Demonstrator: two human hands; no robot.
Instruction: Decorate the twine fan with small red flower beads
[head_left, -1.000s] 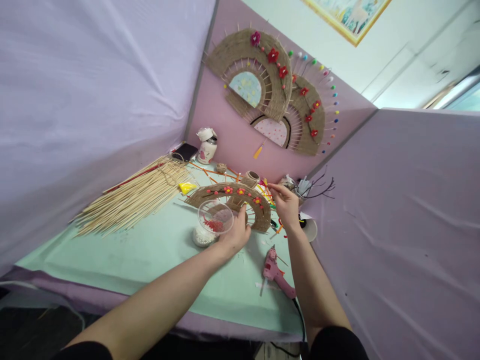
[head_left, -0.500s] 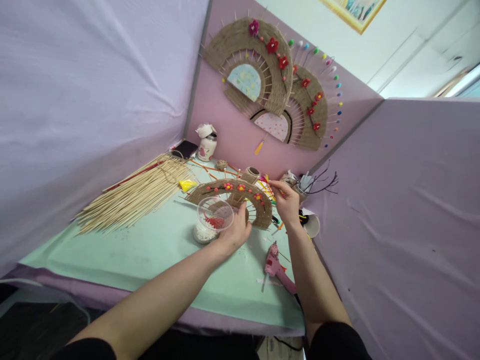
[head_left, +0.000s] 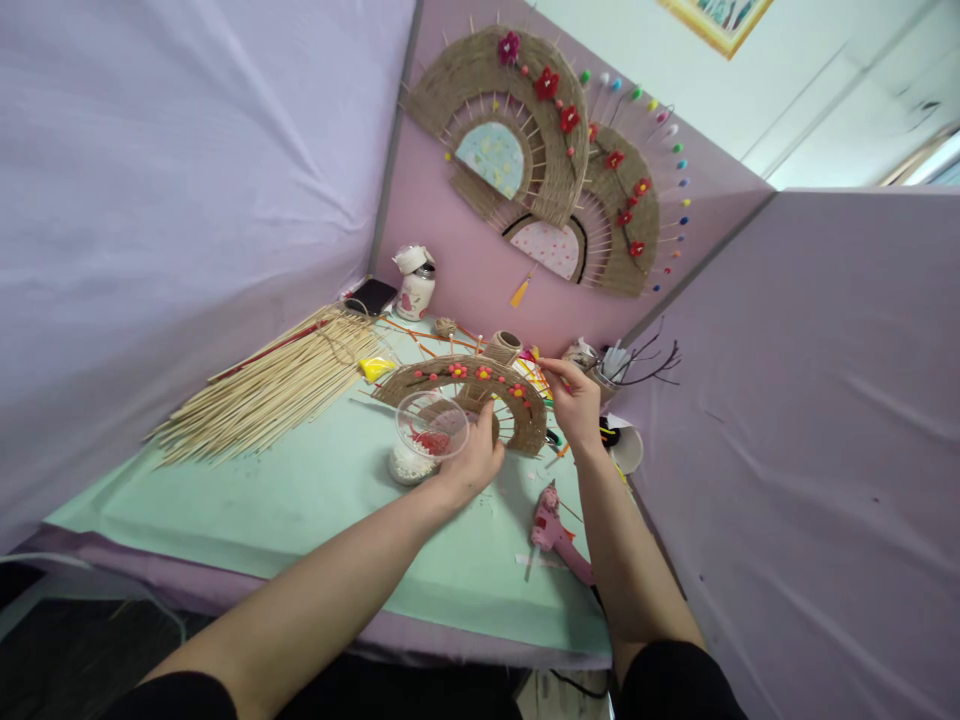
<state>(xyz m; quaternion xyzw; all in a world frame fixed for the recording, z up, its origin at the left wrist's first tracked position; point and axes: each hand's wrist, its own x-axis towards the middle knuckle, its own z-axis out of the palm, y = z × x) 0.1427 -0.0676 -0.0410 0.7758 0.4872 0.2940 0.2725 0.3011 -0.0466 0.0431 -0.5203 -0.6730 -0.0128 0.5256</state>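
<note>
A fan-shaped twine decoration (head_left: 531,428) stands tilted over the table, with red and yellow flowers along its band and thin sticks showing at its edges. My left hand (head_left: 472,455) grips it at the lower middle, thumb on the near side; the other fingers are partly hidden. At its upper right, my right hand (head_left: 576,400) is closed in a pinch, thumb and forefinger together. What sits between those fingertips is too small to make out. Just left of my left hand is a clear tub (head_left: 411,463) of white beads, with a round clear lid or dish of red beads (head_left: 431,440) over it.
A pink glue gun (head_left: 551,525) lies at the right front, its cord running off the edge. Thin wooden sticks (head_left: 262,390) are spread on the left. A jar (head_left: 415,290), a twine roll (head_left: 504,347) and dark twigs (head_left: 652,370) stand behind. Finished fans (head_left: 559,160) hang on the back panel.
The view has shifted very slightly. Both hands and the fan-shaped decoration keep the same positions and grips.
</note>
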